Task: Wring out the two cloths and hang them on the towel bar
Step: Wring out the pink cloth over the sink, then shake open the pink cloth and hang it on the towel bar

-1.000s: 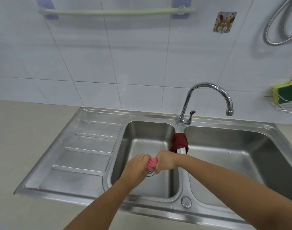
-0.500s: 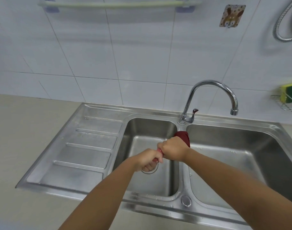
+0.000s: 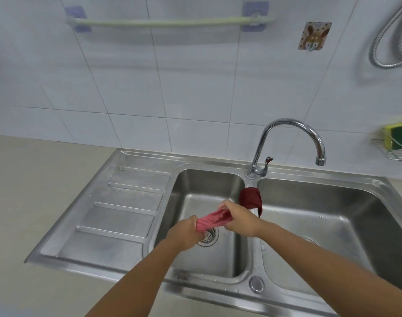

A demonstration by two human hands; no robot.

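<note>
A pink cloth [image 3: 212, 219] is stretched in a twisted roll between my two hands over the left sink basin [image 3: 209, 186]. My left hand [image 3: 184, 233] grips its lower left end; my right hand [image 3: 240, 219] grips its upper right end. A dark red cloth [image 3: 250, 199] lies draped over the divider between the two basins, just behind my right hand. The pale green towel bar [image 3: 170, 22] is mounted high on the tiled wall, with nothing on it.
A chrome faucet [image 3: 286, 138] arches over the right basin [image 3: 328, 216]. A ribbed drainboard [image 3: 122, 202] lies left of the basins, beige counter [image 3: 35, 202] beyond. On the right wall are a wire rack with a sponge [image 3: 398, 138], a metal hose [image 3: 389, 37] and a sticker hook [image 3: 314, 35].
My hands have drawn apart, so more of the pink cloth shows between them. The view has tilted up and the towel bar sits lower in frame.
</note>
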